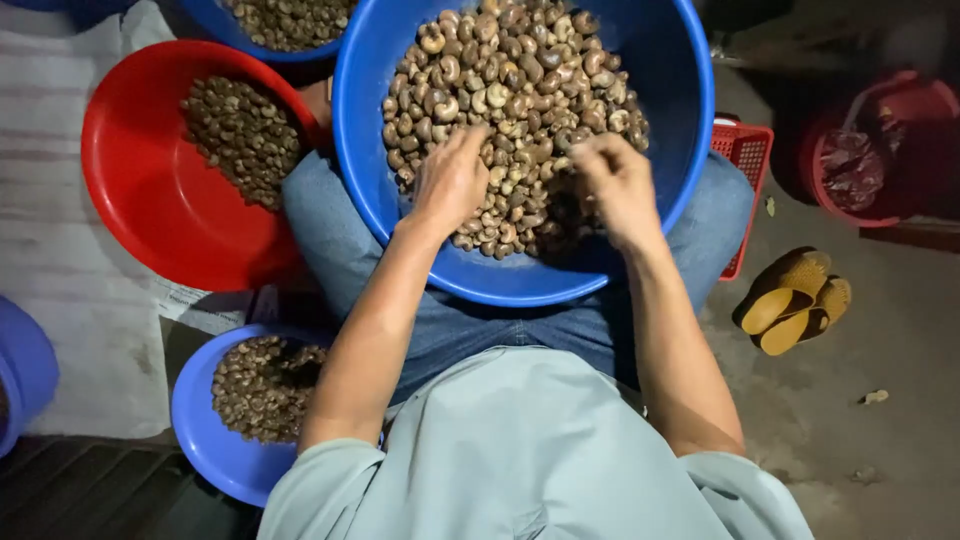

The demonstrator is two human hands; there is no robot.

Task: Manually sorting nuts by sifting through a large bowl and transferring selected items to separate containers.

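A large blue basin (660, 70) rests on my lap, filled with a heap of brown cashew nuts (510, 80). My left hand (452, 180) lies palm down on the near side of the heap, fingers spread among the nuts. My right hand (618, 180) sits at the heap's near right edge with its fingers curled together, pinching at the nuts; what it holds is hidden.
A red basin (140, 200) with nuts stands at the left, a smaller blue basin (200, 420) with nuts at lower left, another blue basin (230, 30) at the top. A red crate (745, 150), a red bucket (880, 150) and yellow sandals (795, 300) lie at the right.
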